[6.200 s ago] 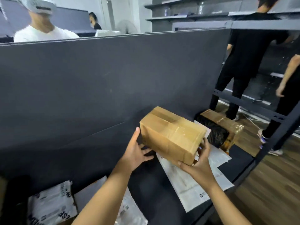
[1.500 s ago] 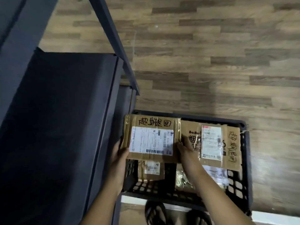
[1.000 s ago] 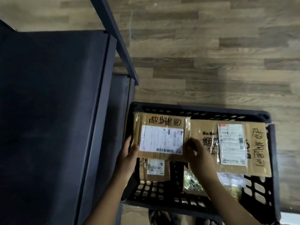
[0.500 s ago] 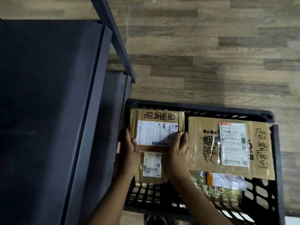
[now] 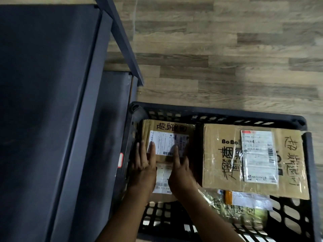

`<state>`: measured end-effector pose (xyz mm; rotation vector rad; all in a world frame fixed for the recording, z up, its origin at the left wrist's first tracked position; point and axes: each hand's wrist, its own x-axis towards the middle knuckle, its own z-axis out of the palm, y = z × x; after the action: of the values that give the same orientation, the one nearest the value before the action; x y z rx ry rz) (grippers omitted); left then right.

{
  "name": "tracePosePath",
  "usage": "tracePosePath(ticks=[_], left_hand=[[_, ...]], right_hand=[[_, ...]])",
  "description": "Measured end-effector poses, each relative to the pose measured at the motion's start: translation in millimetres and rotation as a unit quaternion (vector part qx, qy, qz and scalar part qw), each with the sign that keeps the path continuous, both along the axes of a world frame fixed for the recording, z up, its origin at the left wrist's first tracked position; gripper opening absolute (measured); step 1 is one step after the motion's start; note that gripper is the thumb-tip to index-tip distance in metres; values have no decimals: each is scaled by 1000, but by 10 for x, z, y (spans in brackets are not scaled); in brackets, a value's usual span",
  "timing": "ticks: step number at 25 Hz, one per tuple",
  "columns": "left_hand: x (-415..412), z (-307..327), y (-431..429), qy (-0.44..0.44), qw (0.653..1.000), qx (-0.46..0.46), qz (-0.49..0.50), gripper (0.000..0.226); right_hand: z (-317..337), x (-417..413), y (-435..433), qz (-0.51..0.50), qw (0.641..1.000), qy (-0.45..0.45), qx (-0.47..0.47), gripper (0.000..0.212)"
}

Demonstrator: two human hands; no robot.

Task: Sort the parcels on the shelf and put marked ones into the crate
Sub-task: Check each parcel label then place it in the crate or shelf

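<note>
**Marked box set in crate; rest of the sort unverified**

Progress. The crate [image 5: 218, 117] stands on the floor just beside the shelf [image 5: 43, 102] and holds at least four parcels. The big box [image 5: 253, 159] fills its right side, hand-marked along the right edge. A clear bag [image 5: 234, 210], also marked, lies partly under it. The small box [image 5: 167, 135], marked along its top edge, sits in the far left corner, seemingly on top of another parcel [image 5: 163, 182] whose marking is hidden. In my judgement this placement is as good as done; only the release is left.

Hands. The left hand [image 5: 143, 165] and right hand [image 5: 181, 173] both lie flat on the small box, fingers straight on its label. Neither grips anything.

Outstanding. How many parcels are left on the shelf cannot be told from this view.

Surroundings. The shelf edge and the slanted post [image 5: 120, 41] stand close on the left of the crate, and both arms must lift out past them. The wood floor [image 5: 227, 49] lies beyond. A red-edged tag [image 5: 120, 160] sits on the shelf frame near the left hand.
</note>
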<state>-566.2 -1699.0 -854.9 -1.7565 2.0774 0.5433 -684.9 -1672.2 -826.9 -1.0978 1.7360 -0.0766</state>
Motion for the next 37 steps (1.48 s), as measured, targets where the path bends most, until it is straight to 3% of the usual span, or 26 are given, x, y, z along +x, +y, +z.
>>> tracePosePath(ticks=[7,12,15,20,24,26,30,32,37], left_hand=[[-5,72,-134,3,999,31,-30,91],[55,620,-23,27,999,9,-46,97],[20,1086,-6,48,999,-18,-14,87],[32,2435,-90,48,989,-139,5,91],[118,3553,21,39,970,-237,26,65],[240,4149,177,24,969,-239,51,62],[529,5262,646,15,955,-261,142,82],[681,5715,931,29,954,-224,196,86],[1213,6335,1427,-17,929,-224,295,76]], right_hand=[[-31,-43,-69,8,1000,-26,16,94],[373,-62,128,74,993,91,-22,92],[775,-80,102,77,988,120,-54,89],[1888,78,-171,64,978,114,-164,78],[2962,226,-337,100,963,136,-212,79],[3614,358,-320,116,960,118,-226,83],[4769,662,-4,162,944,69,-280,84],[5174,729,185,193,941,48,-272,81],[5899,846,483,253,928,15,-271,73]])
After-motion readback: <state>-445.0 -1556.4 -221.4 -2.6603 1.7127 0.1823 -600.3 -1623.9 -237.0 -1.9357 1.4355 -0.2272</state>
